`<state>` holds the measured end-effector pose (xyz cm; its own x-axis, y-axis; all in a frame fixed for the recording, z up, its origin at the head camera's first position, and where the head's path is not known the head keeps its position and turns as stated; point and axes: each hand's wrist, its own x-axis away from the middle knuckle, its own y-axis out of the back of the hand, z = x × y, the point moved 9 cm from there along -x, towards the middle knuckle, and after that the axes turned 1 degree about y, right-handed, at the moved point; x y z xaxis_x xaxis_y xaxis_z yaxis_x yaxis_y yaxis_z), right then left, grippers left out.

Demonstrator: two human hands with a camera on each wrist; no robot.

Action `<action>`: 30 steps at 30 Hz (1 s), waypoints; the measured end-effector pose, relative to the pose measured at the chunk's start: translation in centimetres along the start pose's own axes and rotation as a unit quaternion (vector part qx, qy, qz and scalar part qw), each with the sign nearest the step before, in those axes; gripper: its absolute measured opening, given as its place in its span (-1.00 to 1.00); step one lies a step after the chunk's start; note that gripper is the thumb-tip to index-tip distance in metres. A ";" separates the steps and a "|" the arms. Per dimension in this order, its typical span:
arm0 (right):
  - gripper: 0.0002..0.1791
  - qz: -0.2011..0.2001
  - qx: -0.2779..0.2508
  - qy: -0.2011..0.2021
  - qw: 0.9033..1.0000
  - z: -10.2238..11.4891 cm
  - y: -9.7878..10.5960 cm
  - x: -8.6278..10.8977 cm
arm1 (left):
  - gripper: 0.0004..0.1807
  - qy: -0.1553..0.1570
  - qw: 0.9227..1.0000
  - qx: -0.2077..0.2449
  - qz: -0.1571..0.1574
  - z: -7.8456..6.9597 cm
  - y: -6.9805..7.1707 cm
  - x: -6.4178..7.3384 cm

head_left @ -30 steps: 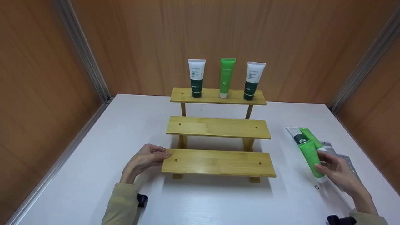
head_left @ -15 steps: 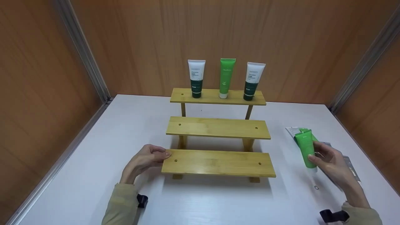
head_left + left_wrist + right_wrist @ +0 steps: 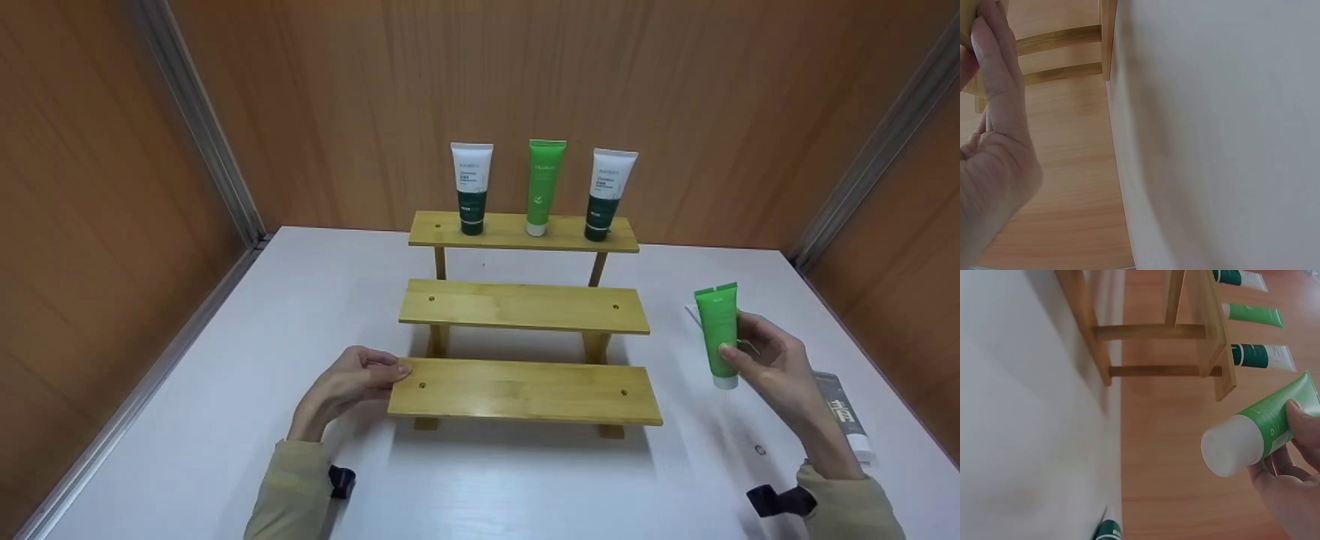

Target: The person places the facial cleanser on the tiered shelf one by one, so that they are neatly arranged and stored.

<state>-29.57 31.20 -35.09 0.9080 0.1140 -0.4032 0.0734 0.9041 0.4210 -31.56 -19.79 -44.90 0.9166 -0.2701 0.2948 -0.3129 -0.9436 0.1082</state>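
Observation:
A three-tier wooden display stand (image 3: 525, 388) occupies the middle of the white table. My left hand (image 3: 347, 386) grips the left end of its lowest shelf, thumb on top; in the left wrist view the fingers (image 3: 1002, 84) lie extended along the wood. To the right of the stand, my right hand (image 3: 780, 371) holds a green squeeze tube (image 3: 718, 330) above the table, its white cap (image 3: 1233, 445) pointing down. On the top shelf stand a white-and-dark-green tube (image 3: 472, 187), a green tube (image 3: 546, 186) and another white-and-dark-green tube (image 3: 610, 193).
A grey tube (image 3: 841, 409) lies near the right wrist. Other tubes lie mostly hidden behind the right hand; a dark-green tube (image 3: 1109, 530) shows at the right wrist view's bottom edge. A small ring-shaped mark or object (image 3: 760, 450) is on the table. Wooden panels (image 3: 337, 112) enclose the table.
My right hand has lifted the green tube off the tubes lying at right, moving it up and leftward and turning it nearly upright. The left hand and stand have not moved.

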 end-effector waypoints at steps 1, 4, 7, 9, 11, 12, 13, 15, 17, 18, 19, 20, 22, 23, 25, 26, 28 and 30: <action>-0.45 -0.003 0.004 0.004 1.000 0.3 -0.1 -0.1 | -0.44 0.000 1.000 0.000 0.001 0.0 0.0 0.0; -0.45 -0.011 0.008 0.008 1.000 1.0 -0.6 -0.5 | -0.46 -0.002 1.000 0.001 0.002 -0.1 -0.1 0.0; -0.45 -0.018 0.011 0.007 1.000 1.4 -1.0 -0.9 | -0.46 -0.007 1.000 0.001 0.007 -0.2 -0.1 0.1; -0.45 -0.021 0.014 0.007 1.000 1.8 -1.3 -1.1 | -0.46 -0.010 1.000 0.003 0.010 -0.2 -0.1 0.1; -0.45 -0.023 0.012 0.007 1.000 2.1 -1.5 -1.4 | -0.47 -0.012 1.000 0.006 0.013 -0.1 -0.1 0.1; -0.45 -0.023 0.009 0.008 1.000 2.3 -1.7 -1.5 | -0.48 -0.013 1.000 0.007 0.014 -0.1 -0.1 0.1; -0.45 -0.022 0.004 0.008 1.000 2.5 -1.8 -1.6 | -0.48 -0.013 1.000 0.009 0.014 -0.1 -0.1 0.1; -0.45 -0.021 -0.008 0.012 1.000 2.9 -2.2 -1.8 | -0.48 -0.012 1.000 0.008 0.011 0.0 0.0 0.0; -0.45 -0.019 -0.021 0.019 0.999 3.4 -2.6 -2.0 | -0.48 -0.011 1.000 0.006 0.008 0.0 0.0 0.0; -0.45 -0.020 -0.027 0.022 0.999 3.7 -2.8 -2.1 | -0.47 -0.010 1.000 0.003 0.006 0.0 0.1 0.0; -0.45 -0.020 -0.034 0.026 0.999 4.0 -2.9 -2.2 | -0.46 -0.009 1.000 0.002 0.004 0.0 0.1 0.0; -0.45 -0.020 -0.041 0.029 0.999 4.2 -3.1 -2.3 | -0.45 -0.009 1.000 0.000 0.003 0.1 0.1 0.0; -0.46 -0.019 -0.052 0.035 0.998 4.8 -3.5 -2.6 | -0.44 -0.008 1.000 -0.003 0.003 0.1 0.2 0.0; -0.46 -0.019 -0.058 0.036 0.997 5.0 -3.7 -2.7 | -0.44 -0.008 1.000 -0.003 0.003 0.1 0.1 0.0; -0.47 -0.017 -0.067 0.038 0.997 5.5 -4.1 -2.9 | -0.44 -0.009 1.000 -0.003 0.006 0.1 0.1 0.0; -0.47 -0.016 -0.070 0.038 0.997 5.6 -4.3 -3.0 | -0.45 -0.009 1.000 -0.003 0.007 0.1 0.1 0.0; -0.46 -0.015 -0.076 0.037 0.996 5.9 -4.6 -3.2 | -0.47 -0.011 1.000 -0.001 0.011 0.0 0.0 0.0; -0.46 -0.017 -0.084 0.035 0.996 6.2 -4.9 -3.4 | -0.48 -0.013 1.000 -0.002 0.013 0.0 0.0 0.0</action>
<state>-30.50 23.84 -30.73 0.8747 0.1059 -0.4729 0.0279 0.9632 0.2673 -31.57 -19.74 -44.93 0.9144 -0.2992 0.2728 -0.3375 -0.9354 0.1052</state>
